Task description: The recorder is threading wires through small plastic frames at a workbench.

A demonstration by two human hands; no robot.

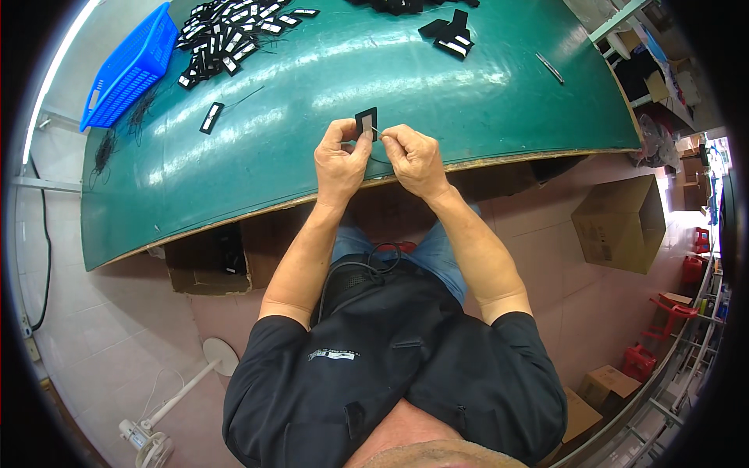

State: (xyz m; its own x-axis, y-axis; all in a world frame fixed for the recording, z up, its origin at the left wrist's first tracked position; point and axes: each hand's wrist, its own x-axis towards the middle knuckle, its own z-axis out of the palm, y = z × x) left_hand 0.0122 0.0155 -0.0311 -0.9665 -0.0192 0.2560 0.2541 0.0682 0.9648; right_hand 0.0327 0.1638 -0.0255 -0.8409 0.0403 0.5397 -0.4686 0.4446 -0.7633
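Observation:
Over the near edge of the table, my left hand (341, 164) is closed on a small black rectangular tag (360, 117) with a pale panel. Its thumb presses on the tag's face. My right hand (417, 160) is pinched beside the tag's right edge. A thin, light-coloured bit shows at its fingertips, too small to name. Below the fingers a thin dark cord (380, 161) curves between the two hands. To the left, a similar black tag (211, 118) with a white panel lies alone, a thin string trailing from it.
A heap of black tags (226, 39) lies at the table's far left, beside a blue plastic basket (133, 70). Dark string bundles (103, 152) lie near the left edge. Several black pieces (449, 35) and a pen-like tool (550, 68) are farther right on the green table (499, 109).

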